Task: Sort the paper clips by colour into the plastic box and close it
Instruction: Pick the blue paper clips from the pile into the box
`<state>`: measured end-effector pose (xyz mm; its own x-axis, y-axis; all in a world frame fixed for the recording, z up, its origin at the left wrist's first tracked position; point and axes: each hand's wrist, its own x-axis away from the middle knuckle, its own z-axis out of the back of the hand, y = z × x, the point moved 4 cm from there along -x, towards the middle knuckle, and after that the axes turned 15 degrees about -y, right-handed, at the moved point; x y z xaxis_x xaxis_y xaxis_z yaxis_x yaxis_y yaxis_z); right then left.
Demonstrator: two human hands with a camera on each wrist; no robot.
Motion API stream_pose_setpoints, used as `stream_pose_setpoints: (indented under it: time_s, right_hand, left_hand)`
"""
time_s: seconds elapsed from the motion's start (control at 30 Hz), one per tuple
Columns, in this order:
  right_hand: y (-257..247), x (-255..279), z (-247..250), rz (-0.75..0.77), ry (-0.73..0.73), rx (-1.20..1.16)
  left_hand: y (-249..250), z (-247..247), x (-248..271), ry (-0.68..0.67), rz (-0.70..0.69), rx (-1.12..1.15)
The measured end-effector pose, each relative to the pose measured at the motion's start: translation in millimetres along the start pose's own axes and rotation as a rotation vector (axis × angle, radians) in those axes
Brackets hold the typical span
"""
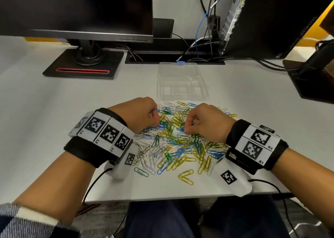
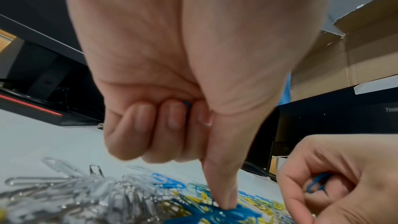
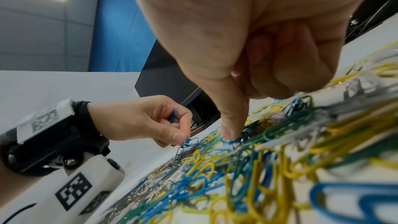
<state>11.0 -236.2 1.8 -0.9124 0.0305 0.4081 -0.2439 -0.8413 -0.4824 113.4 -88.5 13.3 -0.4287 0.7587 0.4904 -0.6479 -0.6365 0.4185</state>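
A loose pile of paper clips (image 1: pixel 177 143) in blue, green, yellow, white and silver lies on the white table. Beyond it stands the clear plastic box (image 1: pixel 205 91), open, empty, its blue latch (image 1: pixel 180 63) at the far edge. My left hand (image 1: pixel 158 124) is curled over the pile's left part. It holds blue clips (image 3: pixel 173 116) in its palm and its thumb (image 2: pixel 224 198) pinches another blue clip (image 2: pixel 237 210). My right hand (image 1: pixel 186 131) is curled over the middle, with blue clips (image 2: pixel 316 183) in its palm and its thumb (image 3: pixel 230 125) down on a blue clip (image 3: pixel 233 140).
A monitor on a black stand (image 1: pixel 85 62) is at the back left. A computer tower (image 1: pixel 271 20) with cables (image 1: pixel 204 44) stands at the back right, and a black object (image 1: pixel 316 75) at the right edge. The table's front edge (image 1: pixel 162 194) is close to my lap.
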Motion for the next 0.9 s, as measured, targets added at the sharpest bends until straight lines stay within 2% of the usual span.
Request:
stream_pose_setpoints:
  time_s: [0.3, 0.5, 0.7, 0.8, 0.9]
  right_hand:
    - [9.6, 3.6, 5.7, -0.058, 0.0, -0.049]
    - [15.5, 2.4, 8.3, -0.045, -0.035, -0.072]
    - [18.0, -0.6, 8.9, -0.024, -0.033, -0.057]
    - [19.0, 0.9, 12.2, -0.012, -0.039, -0.181]
    - [22.5, 4.0, 11.3, -0.027, -0.067, -0.474]
  left_hand:
    - [-2.0, -4.2, -2.4, -0.045, 0.038, 0.005]
    - [-2.9, -6.2, -4.7, -0.059, 0.064, -0.011]
    - [3.2, -7.4, -4.4, -0.041, 0.007, -0.024]
    - [6.0, -5.8, -4.4, -0.053, -0.034, 0.025]
    - [6.0, -4.6, -5.3, -0.052, -0.047, 0.089]
